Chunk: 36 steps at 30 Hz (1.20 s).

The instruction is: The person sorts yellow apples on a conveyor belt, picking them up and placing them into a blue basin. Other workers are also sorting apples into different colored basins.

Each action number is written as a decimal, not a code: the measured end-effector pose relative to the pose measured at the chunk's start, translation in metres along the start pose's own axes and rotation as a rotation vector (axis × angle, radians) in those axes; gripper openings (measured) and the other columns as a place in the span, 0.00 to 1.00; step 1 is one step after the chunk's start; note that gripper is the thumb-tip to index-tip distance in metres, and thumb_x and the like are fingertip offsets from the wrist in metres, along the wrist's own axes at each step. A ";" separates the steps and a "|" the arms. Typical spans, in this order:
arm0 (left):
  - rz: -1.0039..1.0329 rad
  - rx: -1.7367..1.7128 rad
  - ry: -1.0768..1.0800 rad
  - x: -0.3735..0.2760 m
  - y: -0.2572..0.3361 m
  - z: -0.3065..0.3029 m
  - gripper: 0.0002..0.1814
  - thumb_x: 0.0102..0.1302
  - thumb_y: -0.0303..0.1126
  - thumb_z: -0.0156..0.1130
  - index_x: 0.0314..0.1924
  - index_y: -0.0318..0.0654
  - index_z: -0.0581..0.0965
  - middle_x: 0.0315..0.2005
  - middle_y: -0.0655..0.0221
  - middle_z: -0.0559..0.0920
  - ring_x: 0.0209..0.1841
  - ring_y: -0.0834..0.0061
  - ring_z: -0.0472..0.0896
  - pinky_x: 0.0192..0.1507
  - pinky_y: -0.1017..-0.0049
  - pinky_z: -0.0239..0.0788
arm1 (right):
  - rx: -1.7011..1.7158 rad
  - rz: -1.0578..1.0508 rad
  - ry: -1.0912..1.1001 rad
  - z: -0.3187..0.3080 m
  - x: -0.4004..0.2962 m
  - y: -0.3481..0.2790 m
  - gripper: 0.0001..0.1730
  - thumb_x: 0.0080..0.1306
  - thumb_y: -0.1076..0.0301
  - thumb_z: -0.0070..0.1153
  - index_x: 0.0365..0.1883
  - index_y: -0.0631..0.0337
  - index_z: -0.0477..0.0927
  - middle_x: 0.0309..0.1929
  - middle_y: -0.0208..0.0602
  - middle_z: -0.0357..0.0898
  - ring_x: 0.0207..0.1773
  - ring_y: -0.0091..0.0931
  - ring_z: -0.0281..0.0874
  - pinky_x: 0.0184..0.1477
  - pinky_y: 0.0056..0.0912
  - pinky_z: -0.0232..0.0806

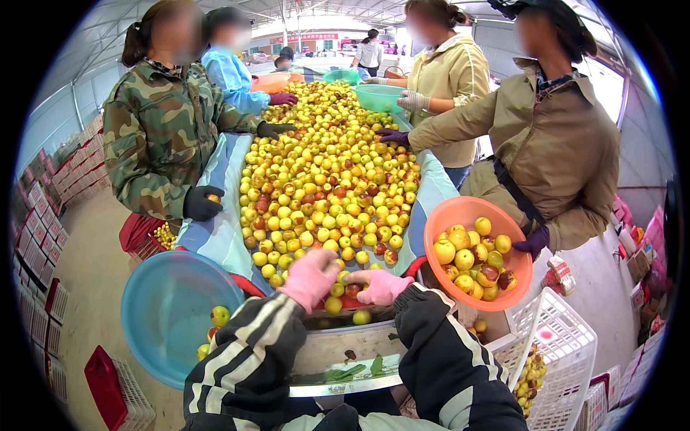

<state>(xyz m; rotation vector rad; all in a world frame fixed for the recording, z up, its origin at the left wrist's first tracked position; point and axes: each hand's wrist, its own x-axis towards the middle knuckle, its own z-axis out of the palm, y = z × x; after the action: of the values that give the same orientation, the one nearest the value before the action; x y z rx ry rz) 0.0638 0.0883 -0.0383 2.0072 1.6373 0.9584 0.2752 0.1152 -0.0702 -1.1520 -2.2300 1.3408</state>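
Observation:
My left hand (311, 278), in a pink glove with bare fingers, reaches over the near end of a long heap of yellow-green and reddish-brown jujubes (329, 183). Facing it, my right hand (380, 286), gloved alike, has its fingers beside a few jujubes (337, 290) lying between the two hands. Both palms are turned from view, so whether fruit is held under them is unclear. The heap rests on a sorting table lined with blue cloth (215, 231). Just below my hands, single jujubes (361, 317) lie at the table's near lip.
A blue basin (156, 318) holding a few jujubes stands left; an orange basin (434, 229) of jujubes is at right, near a co-worker's purple glove (532, 242). Below it stands a white plastic crate (571, 334). Co-workers' hands (204, 203) work along both sides. Green leaves (345, 373) lie on the near ledge.

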 end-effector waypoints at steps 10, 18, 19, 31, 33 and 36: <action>-0.487 0.401 -0.019 0.055 -0.055 -0.012 0.49 0.59 0.59 0.62 0.73 0.41 0.59 0.71 0.57 0.63 0.74 0.54 0.56 0.74 0.59 0.45 | -0.144 0.209 0.604 -0.008 0.020 0.012 0.23 0.63 0.67 0.58 0.57 0.59 0.78 0.51 0.46 0.82 0.53 0.36 0.80 0.55 0.36 0.71; 0.114 0.465 -0.445 0.029 -0.013 0.033 0.43 0.55 0.62 0.62 0.70 0.56 0.67 0.74 0.55 0.56 0.76 0.52 0.51 0.72 0.49 0.44 | -0.422 0.346 0.570 -0.013 0.015 0.000 0.34 0.58 0.63 0.61 0.65 0.58 0.71 0.64 0.49 0.72 0.67 0.40 0.69 0.67 0.39 0.62; 0.152 0.482 -0.550 0.023 0.000 0.031 0.43 0.54 0.61 0.62 0.70 0.57 0.67 0.75 0.55 0.55 0.76 0.51 0.52 0.73 0.50 0.44 | -0.415 0.380 0.542 -0.014 0.010 0.000 0.35 0.58 0.63 0.61 0.65 0.58 0.71 0.65 0.49 0.72 0.67 0.40 0.69 0.68 0.39 0.62; -0.219 0.147 0.157 0.101 -0.051 -0.041 0.25 0.61 0.46 0.59 0.57 0.46 0.79 0.59 0.54 0.77 0.62 0.55 0.75 0.64 0.64 0.66 | 0.350 0.119 -0.023 -0.006 0.001 -0.020 0.28 0.64 0.73 0.55 0.65 0.60 0.72 0.56 0.36 0.80 0.47 0.20 0.77 0.38 0.23 0.72; -0.363 0.290 0.217 0.113 -0.070 -0.055 0.33 0.59 0.48 0.61 0.63 0.44 0.73 0.65 0.51 0.70 0.66 0.51 0.70 0.67 0.60 0.61 | 0.365 0.161 0.120 -0.008 0.000 -0.020 0.26 0.65 0.72 0.54 0.63 0.62 0.74 0.53 0.35 0.82 0.45 0.22 0.78 0.40 0.24 0.73; -0.641 0.233 0.313 0.119 -0.101 -0.068 0.44 0.56 0.51 0.63 0.71 0.45 0.62 0.70 0.49 0.60 0.71 0.48 0.62 0.70 0.58 0.57 | 0.192 0.182 0.378 -0.006 0.018 -0.005 0.22 0.65 0.71 0.55 0.58 0.64 0.77 0.51 0.39 0.84 0.50 0.29 0.82 0.52 0.29 0.74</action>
<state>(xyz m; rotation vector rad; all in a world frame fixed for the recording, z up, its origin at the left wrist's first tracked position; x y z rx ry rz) -0.0443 0.2194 -0.0266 1.3242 2.4448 0.8826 0.2649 0.1308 -0.0658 -1.4250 -1.7291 1.2461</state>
